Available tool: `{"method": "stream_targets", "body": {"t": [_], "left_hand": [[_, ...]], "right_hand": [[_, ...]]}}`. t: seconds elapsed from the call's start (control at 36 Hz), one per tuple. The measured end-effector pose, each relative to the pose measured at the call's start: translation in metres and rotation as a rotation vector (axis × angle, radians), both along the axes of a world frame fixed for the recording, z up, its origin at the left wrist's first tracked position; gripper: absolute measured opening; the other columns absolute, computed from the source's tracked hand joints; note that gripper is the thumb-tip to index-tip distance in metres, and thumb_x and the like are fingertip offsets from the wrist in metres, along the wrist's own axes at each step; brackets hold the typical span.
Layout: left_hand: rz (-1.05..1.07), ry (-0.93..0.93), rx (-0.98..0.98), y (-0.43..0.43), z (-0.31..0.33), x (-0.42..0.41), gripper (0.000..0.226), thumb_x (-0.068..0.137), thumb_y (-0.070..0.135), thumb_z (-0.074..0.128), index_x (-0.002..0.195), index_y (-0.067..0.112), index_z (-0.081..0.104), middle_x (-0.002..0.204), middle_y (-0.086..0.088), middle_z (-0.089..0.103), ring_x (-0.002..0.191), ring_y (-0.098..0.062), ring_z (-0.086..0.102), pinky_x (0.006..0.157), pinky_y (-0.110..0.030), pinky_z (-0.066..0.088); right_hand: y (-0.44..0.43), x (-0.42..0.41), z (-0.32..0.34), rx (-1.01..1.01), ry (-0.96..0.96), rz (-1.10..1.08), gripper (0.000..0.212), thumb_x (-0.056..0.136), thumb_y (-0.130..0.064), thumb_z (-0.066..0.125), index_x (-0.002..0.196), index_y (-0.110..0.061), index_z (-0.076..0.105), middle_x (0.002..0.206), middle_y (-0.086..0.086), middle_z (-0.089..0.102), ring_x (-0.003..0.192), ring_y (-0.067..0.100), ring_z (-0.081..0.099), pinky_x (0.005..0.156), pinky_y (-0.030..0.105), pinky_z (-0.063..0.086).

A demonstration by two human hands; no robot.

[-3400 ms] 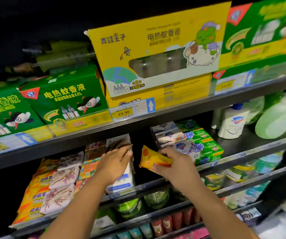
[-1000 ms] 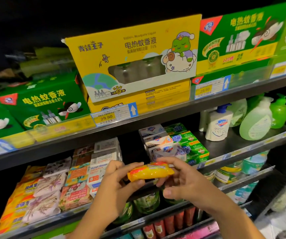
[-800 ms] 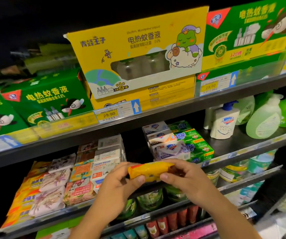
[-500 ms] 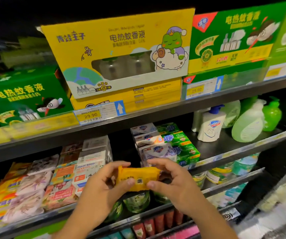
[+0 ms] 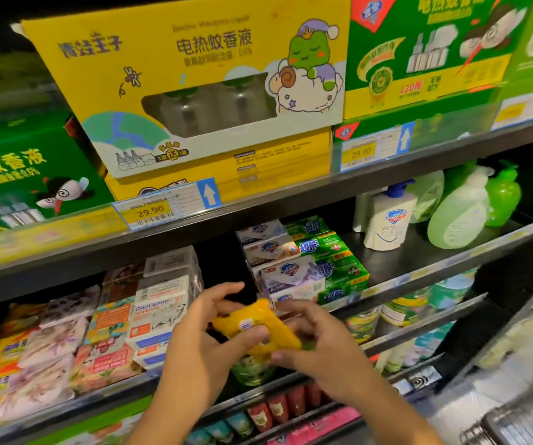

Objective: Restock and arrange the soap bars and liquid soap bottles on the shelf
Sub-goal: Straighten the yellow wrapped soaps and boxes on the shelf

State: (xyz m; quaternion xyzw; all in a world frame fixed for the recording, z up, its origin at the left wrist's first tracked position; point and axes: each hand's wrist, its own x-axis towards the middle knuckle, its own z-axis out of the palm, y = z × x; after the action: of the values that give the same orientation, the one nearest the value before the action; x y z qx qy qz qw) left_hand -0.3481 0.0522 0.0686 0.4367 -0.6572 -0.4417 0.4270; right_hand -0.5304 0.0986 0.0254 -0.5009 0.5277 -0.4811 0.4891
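A yellow wrapped soap bar (image 5: 258, 329) is held between both hands in front of the middle shelf. My left hand (image 5: 204, 342) grips its left end with thumb and fingers. My right hand (image 5: 319, 345) pinches its right end. Behind them the shelf holds stacked soap bars: white and purple boxes (image 5: 287, 277), green boxes (image 5: 336, 261), white Goat Soap boxes (image 5: 159, 313) and flat packets (image 5: 50, 358) at the left. Liquid soap bottles stand at the right: a white pump bottle (image 5: 387, 216) and green bottles (image 5: 464, 210).
The upper shelf carries a large yellow mosquito-liquid box (image 5: 194, 88) and green boxes (image 5: 425, 49). A price tag (image 5: 162, 207) hangs on the shelf edge. Lower shelves (image 5: 419, 326) hold jars and small tubes. A wire basket (image 5: 522, 422) shows at the bottom right.
The yellow soap bar went from my right hand alone to both hands and has been turned over. It now sits tilted, lower and to the right. The view shifted closer.
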Motion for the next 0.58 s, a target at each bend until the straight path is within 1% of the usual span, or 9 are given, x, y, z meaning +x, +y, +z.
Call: {"method": "stream_targets", "body": {"t": [0.06, 0.11, 0.19, 0.25, 0.33, 0.39, 0.47, 0.53, 0.58], "left_hand": [[0.009, 0.043, 0.023, -0.003, -0.004, 0.006, 0.058, 0.052, 0.033, 0.095, 0.101, 0.048, 0.068, 0.091, -0.007, 0.068, 0.088, -0.026, 0.066, 0.073, -0.039, 0.059], [0.002, 0.044, 0.058, -0.003, -0.009, 0.011, 0.061, 0.05, 0.04, 0.099, 0.103, 0.043, 0.069, 0.089, -0.009, 0.067, 0.091, -0.033, 0.064, 0.079, -0.046, 0.058], [-0.039, -0.048, 0.08, 0.003, -0.014, 0.01, 0.057, 0.059, 0.035, 0.091, 0.108, 0.038, 0.064, 0.091, 0.006, 0.07, 0.086, -0.016, 0.065, 0.075, -0.029, 0.055], [-0.074, -0.151, 0.069, 0.006, -0.019, 0.009, 0.055, 0.062, 0.038, 0.086, 0.11, 0.046, 0.06, 0.094, 0.013, 0.071, 0.087, -0.009, 0.067, 0.078, -0.029, 0.054], [-0.083, -0.151, 0.108, 0.007, -0.022, 0.012, 0.051, 0.059, 0.037, 0.087, 0.1, 0.054, 0.062, 0.092, 0.009, 0.073, 0.083, -0.011, 0.068, 0.077, -0.033, 0.056], [-0.07, -0.08, 0.153, 0.005, -0.018, 0.015, 0.052, 0.054, 0.03, 0.092, 0.096, 0.047, 0.066, 0.088, 0.004, 0.074, 0.077, -0.013, 0.069, 0.068, -0.03, 0.056], [-0.035, 0.141, 0.217, -0.003, -0.004, 0.02, 0.055, 0.05, 0.023, 0.1, 0.097, 0.023, 0.071, 0.084, -0.005, 0.072, 0.073, -0.015, 0.066, 0.059, -0.024, 0.052], [-0.036, 0.233, 0.274, -0.007, 0.006, 0.022, 0.05, 0.047, 0.034, 0.091, 0.093, 0.027, 0.073, 0.087, -0.008, 0.072, 0.075, -0.018, 0.067, 0.06, -0.03, 0.053], [-0.033, 0.246, 0.345, -0.012, 0.01, 0.023, 0.042, 0.053, 0.037, 0.088, 0.091, 0.029, 0.074, 0.088, -0.007, 0.072, 0.077, -0.019, 0.067, 0.066, -0.036, 0.051]], "right_hand": [[0.0, -0.014, 0.003, -0.044, -0.005, -0.056, 0.057, 0.073, -0.013, 0.087, 0.117, -0.039, 0.062, 0.093, -0.001, 0.073, 0.091, 0.014, 0.069, 0.082, 0.03, 0.055], [0.0, -0.023, 0.011, -0.097, -0.011, -0.117, 0.053, 0.075, -0.013, 0.085, 0.116, -0.038, 0.063, 0.089, -0.003, 0.072, 0.089, 0.012, 0.068, 0.078, 0.027, 0.054], [-0.002, -0.023, 0.023, -0.183, 0.04, -0.144, 0.049, 0.075, -0.022, 0.085, 0.112, -0.045, 0.064, 0.092, -0.003, 0.07, 0.089, 0.014, 0.067, 0.081, 0.033, 0.055], [-0.001, -0.014, 0.027, -0.216, 0.043, -0.119, 0.047, 0.076, -0.021, 0.085, 0.111, -0.045, 0.065, 0.095, -0.007, 0.068, 0.091, 0.013, 0.066, 0.08, 0.029, 0.055], [0.0, -0.003, 0.025, -0.218, 0.053, -0.068, 0.043, 0.08, -0.018, 0.082, 0.11, -0.044, 0.066, 0.1, -0.011, 0.066, 0.094, 0.011, 0.065, 0.08, 0.023, 0.053], [-0.002, -0.001, 0.026, -0.194, 0.025, -0.069, 0.036, 0.081, -0.024, 0.079, 0.11, -0.041, 0.068, 0.097, -0.013, 0.065, 0.092, 0.01, 0.064, 0.078, 0.024, 0.053], [-0.008, -0.006, 0.036, -0.15, -0.009, -0.054, 0.033, 0.079, -0.028, 0.077, 0.11, -0.037, 0.069, 0.089, -0.012, 0.062, 0.084, 0.013, 0.063, 0.074, 0.03, 0.055], [-0.013, -0.008, 0.042, -0.132, 0.008, -0.022, 0.031, 0.08, -0.03, 0.078, 0.108, -0.038, 0.07, 0.088, -0.006, 0.062, 0.081, 0.014, 0.061, 0.073, 0.033, 0.055], [-0.016, -0.006, 0.044, -0.081, 0.035, -0.006, 0.027, 0.082, -0.034, 0.079, 0.107, -0.04, 0.07, 0.093, 0.006, 0.064, 0.083, 0.015, 0.063, 0.072, 0.03, 0.053]]}}
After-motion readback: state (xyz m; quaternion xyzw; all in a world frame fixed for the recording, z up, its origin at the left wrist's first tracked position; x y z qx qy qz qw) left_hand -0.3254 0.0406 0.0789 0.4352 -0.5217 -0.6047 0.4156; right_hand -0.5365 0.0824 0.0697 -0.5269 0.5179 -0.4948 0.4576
